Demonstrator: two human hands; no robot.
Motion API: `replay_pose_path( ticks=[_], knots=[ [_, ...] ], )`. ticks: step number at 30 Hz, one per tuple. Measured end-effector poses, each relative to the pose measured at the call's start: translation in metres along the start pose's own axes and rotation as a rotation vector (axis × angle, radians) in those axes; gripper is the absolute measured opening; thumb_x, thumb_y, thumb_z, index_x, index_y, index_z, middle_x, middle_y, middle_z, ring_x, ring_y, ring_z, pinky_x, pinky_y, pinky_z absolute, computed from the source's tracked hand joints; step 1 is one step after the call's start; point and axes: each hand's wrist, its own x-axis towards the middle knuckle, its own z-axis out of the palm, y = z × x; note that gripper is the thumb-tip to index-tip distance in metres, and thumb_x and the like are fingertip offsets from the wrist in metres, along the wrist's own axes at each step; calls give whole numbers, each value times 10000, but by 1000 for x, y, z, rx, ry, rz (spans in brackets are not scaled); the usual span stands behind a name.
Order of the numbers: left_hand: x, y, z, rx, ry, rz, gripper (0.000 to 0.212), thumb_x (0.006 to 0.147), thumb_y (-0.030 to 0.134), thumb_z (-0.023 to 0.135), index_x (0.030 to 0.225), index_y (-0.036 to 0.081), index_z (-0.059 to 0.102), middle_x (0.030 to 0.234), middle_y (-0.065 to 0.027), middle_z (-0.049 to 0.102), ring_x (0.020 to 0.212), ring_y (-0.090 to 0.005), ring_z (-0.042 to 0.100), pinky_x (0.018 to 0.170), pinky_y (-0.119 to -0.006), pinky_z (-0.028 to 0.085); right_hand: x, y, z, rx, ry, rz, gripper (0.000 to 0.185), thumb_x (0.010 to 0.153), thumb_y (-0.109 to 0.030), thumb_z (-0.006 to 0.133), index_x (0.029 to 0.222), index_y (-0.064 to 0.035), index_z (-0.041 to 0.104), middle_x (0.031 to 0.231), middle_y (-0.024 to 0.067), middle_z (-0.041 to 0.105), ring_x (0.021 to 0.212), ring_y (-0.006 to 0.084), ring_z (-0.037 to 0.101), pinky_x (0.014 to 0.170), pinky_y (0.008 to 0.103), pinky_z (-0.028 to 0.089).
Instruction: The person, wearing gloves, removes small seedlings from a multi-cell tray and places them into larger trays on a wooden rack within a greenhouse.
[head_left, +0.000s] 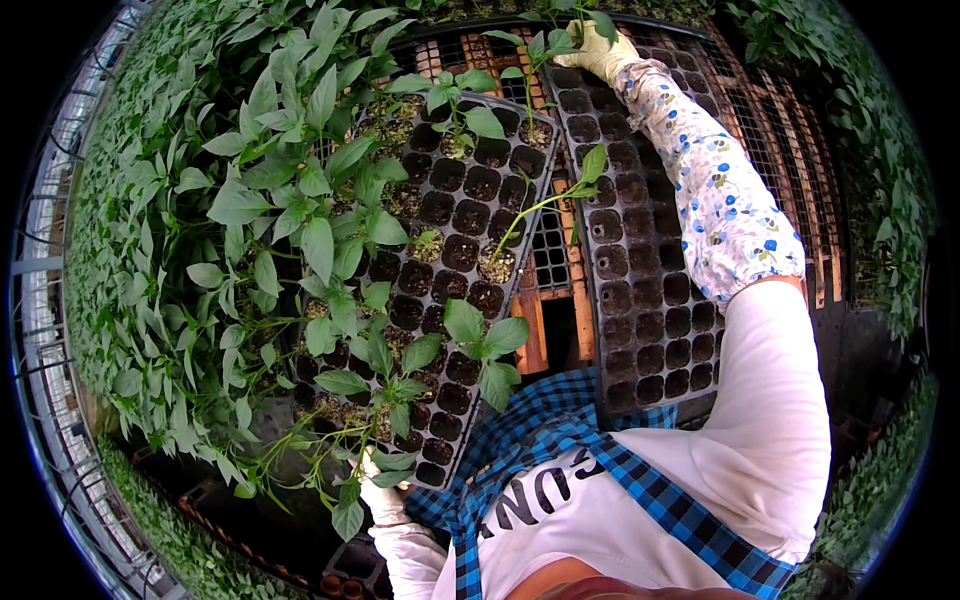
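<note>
My right hand (598, 51), in a pale glove, reaches to the far end of an empty black seedling tray (616, 247); leaves touch its fingers, but whether it grips a plant or the tray rim is unclear. Low at the left, my gloved left hand (377, 487) is closed around the stems of several seedlings (373, 409), beside the near corner of a partly filled seedling tray (466, 259). That tray lies slanted, with many bare cells. One seedling (551, 201) leans over its right edge from a cell with pale growing medium.
Dense seedlings (165, 247) fill the left side. Wooden slats (531, 330) and black mesh (551, 244) lie under and between the trays. More mesh over slats (787, 157) is at the right, with further plants (881, 112) past it. A metal frame (37, 262) runs along the far left.
</note>
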Motion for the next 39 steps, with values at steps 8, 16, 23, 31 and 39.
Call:
replay_pose_path(
  ticks=[8, 16, 23, 31, 39],
  knots=[
    [-5, 11, 3, 101, -54, -15, 171, 895, 187, 566, 977, 39, 539, 736, -58, 625, 503, -149, 561, 426, -255, 435, -9, -18, -4, -50, -31, 168, 596, 760, -478, 666, 1197, -99, 522, 1141, 126, 599, 1066, 296, 563, 895, 372, 447],
    [8, -2, -6, 8, -107, -21, 272, 859, 233, 642, 795, 90, 420, 501, -83, 544, 276, -198, 479, 227, -267, 345, -48, -25, -6, 310, 290, 376, 642, 761, -375, 694, 1245, -11, 481, 1206, 210, 543, 1171, 307, 495, 976, 368, 392],
    [6, 1, -2, -14, -144, 39, 319, 833, 248, 678, 686, 90, 444, 427, -103, 520, 281, -209, 500, 224, -260, 329, -134, -128, -27, 771, 271, -312, 191, 915, -228, 555, 991, -55, 587, 871, 29, 574, 806, 124, 551, 753, 254, 460],
    [-9, 17, 7, 108, -118, 56, 347, 859, 303, 638, 650, 54, 517, 435, -104, 540, 275, -187, 481, 238, -254, 338, -72, -227, 26, 500, -131, -34, 374, 843, -99, 501, 1211, -33, 523, 1173, 204, 564, 1081, 317, 548, 931, 351, 426],
    [0, 10, -2, 130, -142, 4, 261, 888, 230, 600, 736, 20, 568, 487, -85, 556, 280, -174, 469, 247, -253, 337, -39, -249, 58, 692, 75, 122, 376, 772, -122, 563, 1146, -76, 560, 1134, 190, 583, 1049, 348, 564, 905, 392, 446]
  ],
)
